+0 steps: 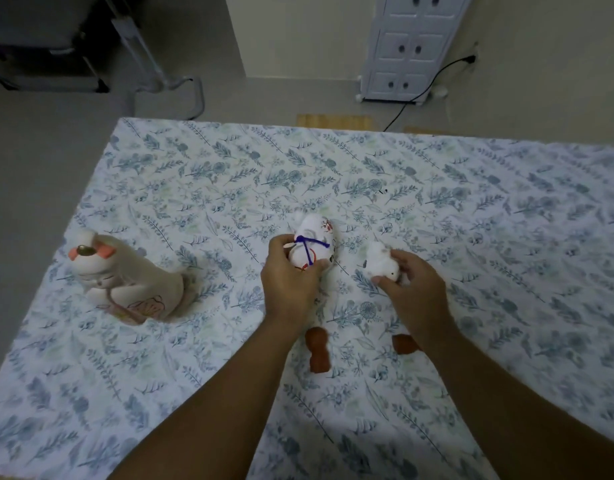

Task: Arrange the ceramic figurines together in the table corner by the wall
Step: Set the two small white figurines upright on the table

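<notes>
My left hand [287, 282] grips a white ceramic figurine with a purple cord [314, 242] near the middle of the table. My right hand [414, 289] holds a small white figurine [380, 261] just to its right. A large cream cat figurine with pink ears [125, 278] stands alone at the left. Two small brown figurines lie closer to me: one [319, 349] between my forearms, the other [404, 344] partly hidden by my right forearm.
The table is covered by a blue floral cloth [471, 202]. Its left edge and far edge drop to a grey floor. A white cabinet [407, 46] with a black cable stands against the far wall. A dark chair frame [56, 46] is at the back left.
</notes>
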The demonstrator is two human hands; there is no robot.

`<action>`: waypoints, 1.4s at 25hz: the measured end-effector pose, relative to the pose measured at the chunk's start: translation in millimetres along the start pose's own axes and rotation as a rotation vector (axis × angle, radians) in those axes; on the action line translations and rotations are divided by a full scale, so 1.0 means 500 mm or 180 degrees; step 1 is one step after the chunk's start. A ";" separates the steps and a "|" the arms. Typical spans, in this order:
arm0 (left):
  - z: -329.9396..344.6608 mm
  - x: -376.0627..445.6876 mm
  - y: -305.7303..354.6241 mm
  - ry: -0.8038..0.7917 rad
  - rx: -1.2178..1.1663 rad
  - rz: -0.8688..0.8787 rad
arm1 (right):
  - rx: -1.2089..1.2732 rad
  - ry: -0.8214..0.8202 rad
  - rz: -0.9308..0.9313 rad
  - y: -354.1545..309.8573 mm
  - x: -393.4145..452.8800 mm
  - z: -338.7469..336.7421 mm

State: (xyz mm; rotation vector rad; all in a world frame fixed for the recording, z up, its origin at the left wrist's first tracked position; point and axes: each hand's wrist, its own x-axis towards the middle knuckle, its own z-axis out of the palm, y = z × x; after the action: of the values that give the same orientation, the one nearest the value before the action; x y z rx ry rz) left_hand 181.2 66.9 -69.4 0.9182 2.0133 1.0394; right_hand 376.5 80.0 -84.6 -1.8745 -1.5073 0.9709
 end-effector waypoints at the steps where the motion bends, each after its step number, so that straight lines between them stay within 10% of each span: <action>1: 0.003 0.000 0.008 0.0052 0.0115 0.0223 | -0.0076 0.0053 -0.0140 -0.008 0.005 0.006; 16: 0.013 -0.017 -0.027 -0.0092 0.0564 0.0722 | 0.0004 -0.0360 -0.0255 -0.003 0.012 0.024; 24: -0.069 -0.164 -0.097 -0.0677 0.1015 0.0061 | -0.1035 0.0163 0.0375 0.041 -0.120 -0.056; 29: -0.063 -0.213 -0.113 -0.0882 0.0865 -0.0283 | -0.0476 0.0211 0.1226 0.077 -0.174 -0.059; 35: -0.055 -0.239 -0.116 -0.0694 0.0443 -0.0341 | 0.0224 -0.0115 0.0681 0.068 -0.215 -0.050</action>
State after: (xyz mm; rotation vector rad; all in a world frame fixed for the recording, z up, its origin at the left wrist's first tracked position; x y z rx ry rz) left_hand 204.6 -66.3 -77.6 0.9413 1.9458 0.7159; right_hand 404.0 -31.6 -74.8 -2.0068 -1.2934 1.1441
